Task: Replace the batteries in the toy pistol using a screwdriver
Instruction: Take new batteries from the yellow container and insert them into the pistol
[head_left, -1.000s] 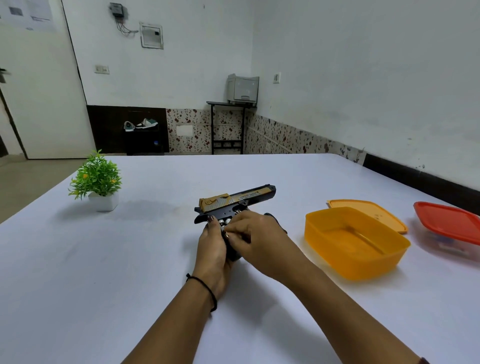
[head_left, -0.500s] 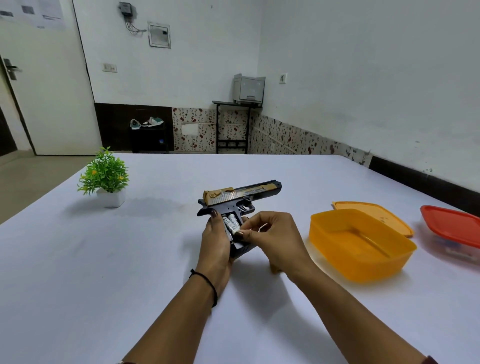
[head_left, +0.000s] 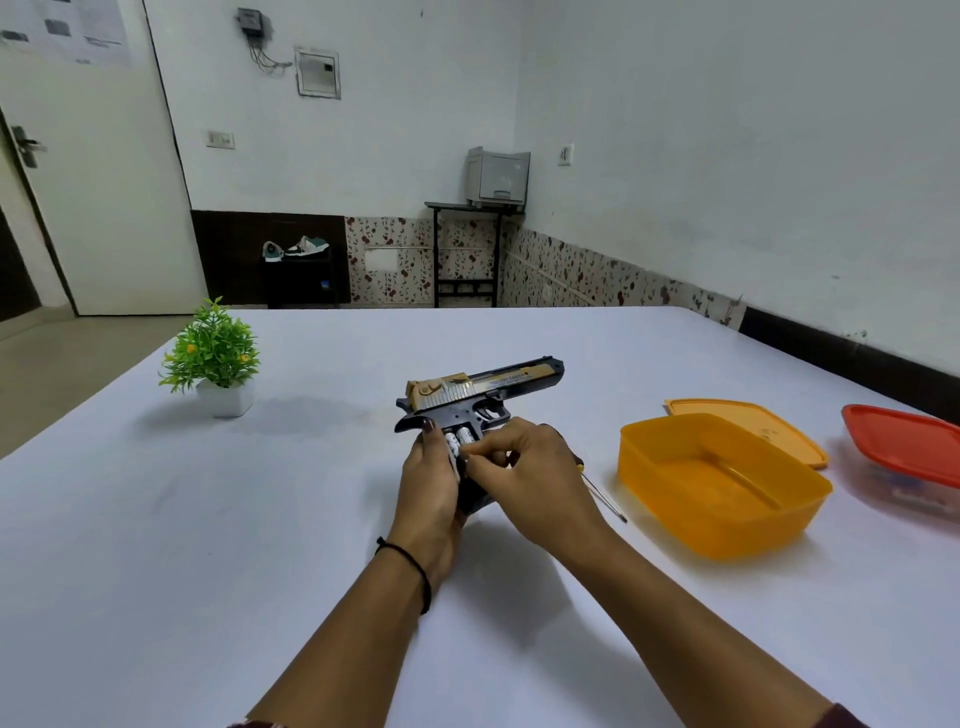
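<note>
We see the right hand's (head_left: 530, 475) thumb and forefinger curled in, their tips pinched on the near end of the white batteries (head_left: 457, 440). The batteries sit side by side in the open side of the toy pistol's (head_left: 483, 397) grip. The other fingers of this hand are bent loosely behind, the back of the hand faces up, and the forearm runs in from the lower right.

The left hand (head_left: 431, 491) grasps the grip from the left. Its thumb lies up along the back of the grip with the tip just below the rear of the slide, and its other fingers are hidden under the grip. A black wristband (head_left: 413, 564) circles this wrist, and the forearm comes in from the bottom centre.

The pistol is held over the middle of the white table (head_left: 156, 519). We cannot tell whether its butt touches the surface. Its long axis runs left to right and slightly away from us, with the muzzle pointing right and the grip angled down towards us.

Just right of the right hand a screwdriver (head_left: 605, 496) lies on the table. Its thin shaft points to the near right and its handle is mostly hidden by the hand.

Further right stand an open orange container (head_left: 644, 467), its orange lid (head_left: 753, 423) behind it, and a red-lidded box (head_left: 904, 441). A small potted plant (head_left: 213, 353) stands well apart to the far left.
</note>
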